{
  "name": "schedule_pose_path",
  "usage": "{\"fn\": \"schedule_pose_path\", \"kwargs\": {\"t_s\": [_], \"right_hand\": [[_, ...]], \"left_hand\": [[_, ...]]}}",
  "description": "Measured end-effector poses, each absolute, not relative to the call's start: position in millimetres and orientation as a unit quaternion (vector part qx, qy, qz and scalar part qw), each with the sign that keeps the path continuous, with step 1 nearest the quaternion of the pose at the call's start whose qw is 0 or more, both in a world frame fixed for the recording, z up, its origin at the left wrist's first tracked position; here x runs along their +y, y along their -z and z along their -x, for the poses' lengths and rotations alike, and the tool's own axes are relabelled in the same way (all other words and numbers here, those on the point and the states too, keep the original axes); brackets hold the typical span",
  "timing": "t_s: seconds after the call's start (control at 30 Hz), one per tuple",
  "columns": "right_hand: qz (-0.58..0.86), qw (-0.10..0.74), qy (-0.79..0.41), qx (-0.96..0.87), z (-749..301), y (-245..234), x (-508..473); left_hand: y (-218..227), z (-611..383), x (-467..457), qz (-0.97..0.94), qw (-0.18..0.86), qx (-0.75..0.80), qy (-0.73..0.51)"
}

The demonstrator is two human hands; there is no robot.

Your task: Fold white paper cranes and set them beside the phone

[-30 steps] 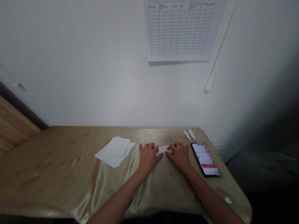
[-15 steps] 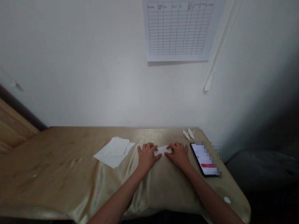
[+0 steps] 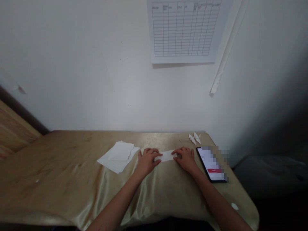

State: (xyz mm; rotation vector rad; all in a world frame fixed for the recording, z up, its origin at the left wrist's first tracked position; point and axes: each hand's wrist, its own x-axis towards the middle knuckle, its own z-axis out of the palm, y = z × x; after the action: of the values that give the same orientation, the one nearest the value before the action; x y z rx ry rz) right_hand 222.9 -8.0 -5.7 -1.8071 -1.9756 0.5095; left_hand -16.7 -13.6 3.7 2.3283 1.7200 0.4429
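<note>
A small white sheet of folded paper (image 3: 167,156) lies on the table in front of me, its long side running left to right. My left hand (image 3: 147,161) has its thumb and index finger at the paper's left end. At the opposite end, my right hand (image 3: 185,158) pinches the paper between thumb and index finger. The paper's middle shows between the hands, while both ends are partly hidden under the fingers.
A pile of white paper (image 3: 117,157) lies to the left. Two white folded paper cranes (image 3: 194,138) sit at the back right, behind a lit phone (image 3: 211,165). A white scrap (image 3: 234,206) is near the right corner. The satin cloth (image 3: 72,179) has creases.
My left hand has slid left along the paper, and my right hand has shifted slightly right. More of the paper's middle shows between them.
</note>
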Motion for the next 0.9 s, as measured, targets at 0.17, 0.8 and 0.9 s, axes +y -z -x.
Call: {"fn": "schedule_pose_path", "kwargs": {"t_s": [0.17, 0.8, 0.9], "right_hand": [[0.637, 0.190, -0.182, -0.725, -231, 6, -5], [0.661, 0.192, -0.103, -0.718, -209, 6, -15], [0.669, 0.183, -0.101, -0.713, -206, 7, -15]], "left_hand": [[-4, 16, -14, -0.787, 0.095, 0.590, -0.155], [5, -20, -22, -0.735, 0.072, 0.645, -0.195], [7, -22, -22, -0.735, 0.067, 0.646, -0.196]]}}
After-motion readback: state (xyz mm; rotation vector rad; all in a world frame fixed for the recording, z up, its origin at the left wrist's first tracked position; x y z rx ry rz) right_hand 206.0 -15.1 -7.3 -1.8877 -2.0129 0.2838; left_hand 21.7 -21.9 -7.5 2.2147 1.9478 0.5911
